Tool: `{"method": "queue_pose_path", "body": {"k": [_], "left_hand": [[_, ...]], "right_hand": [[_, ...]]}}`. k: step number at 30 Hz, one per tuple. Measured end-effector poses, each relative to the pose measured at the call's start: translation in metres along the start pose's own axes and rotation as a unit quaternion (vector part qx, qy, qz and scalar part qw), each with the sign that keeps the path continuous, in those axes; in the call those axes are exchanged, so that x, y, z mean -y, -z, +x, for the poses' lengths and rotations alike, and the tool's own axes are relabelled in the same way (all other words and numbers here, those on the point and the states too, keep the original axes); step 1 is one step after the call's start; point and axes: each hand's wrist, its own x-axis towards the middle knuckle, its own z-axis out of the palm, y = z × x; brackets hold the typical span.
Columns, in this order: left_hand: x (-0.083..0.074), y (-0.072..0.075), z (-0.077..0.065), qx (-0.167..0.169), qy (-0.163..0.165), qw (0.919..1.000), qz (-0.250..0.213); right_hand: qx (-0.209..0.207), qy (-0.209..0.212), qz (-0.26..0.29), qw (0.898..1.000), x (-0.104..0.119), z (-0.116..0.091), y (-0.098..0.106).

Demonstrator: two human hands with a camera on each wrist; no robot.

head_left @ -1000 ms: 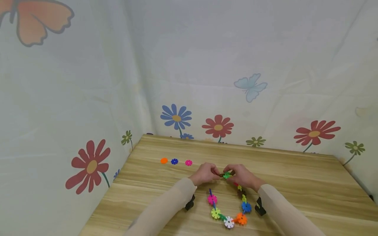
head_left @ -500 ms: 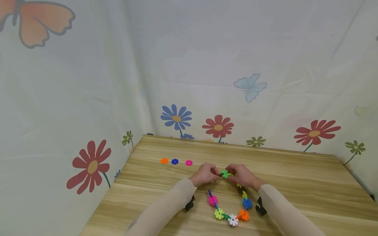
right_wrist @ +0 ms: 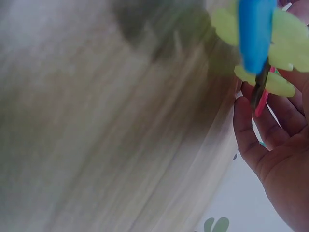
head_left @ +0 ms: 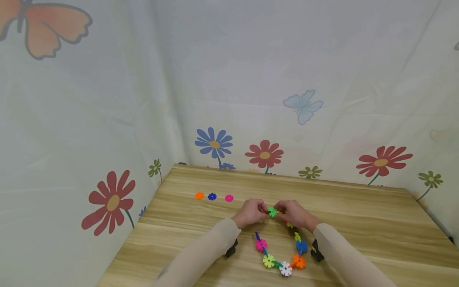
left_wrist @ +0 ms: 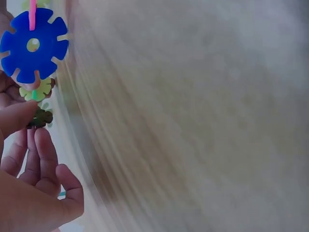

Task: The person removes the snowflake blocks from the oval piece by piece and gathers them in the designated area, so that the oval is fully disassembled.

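Notched plastic discs are joined into a curved chain, with a pink disc (head_left: 261,245), a white disc (head_left: 285,269) and an orange disc (head_left: 299,262) at its near bend. My left hand (head_left: 251,213) pinches a dark brown disc (left_wrist: 41,118) between thumb and fingers. Beside it, at the chain's far end, is a bright green disc (head_left: 272,212). My right hand (head_left: 295,214) holds the chain around a yellow disc, right of the green one; its fingers partly hide these pieces. A blue disc (left_wrist: 35,46) hangs close to the left wrist camera.
Three loose discs lie in a row at the back left of the wooden table (head_left: 358,215): an orange disc (head_left: 199,195), a blue disc (head_left: 212,196) and a pink disc (head_left: 229,198). A flower-printed curtain (head_left: 229,79) stands behind and to the left.
The green disc has shifted slightly left toward my left hand and turned its face more to view. The chain's near part has swung a little to the right.
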Motion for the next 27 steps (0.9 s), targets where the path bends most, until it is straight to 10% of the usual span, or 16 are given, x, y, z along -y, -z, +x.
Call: {"method": "queue_pose_path", "body": {"k": [27], "left_hand": [[-0.0043, -0.0047, 0.0069, -0.018, -0.018, 0.9973, 0.069]], "right_hand": [[0.012, 0.057, 0.006, 0.998, -0.0048, 0.0028, 0.0002]]}}
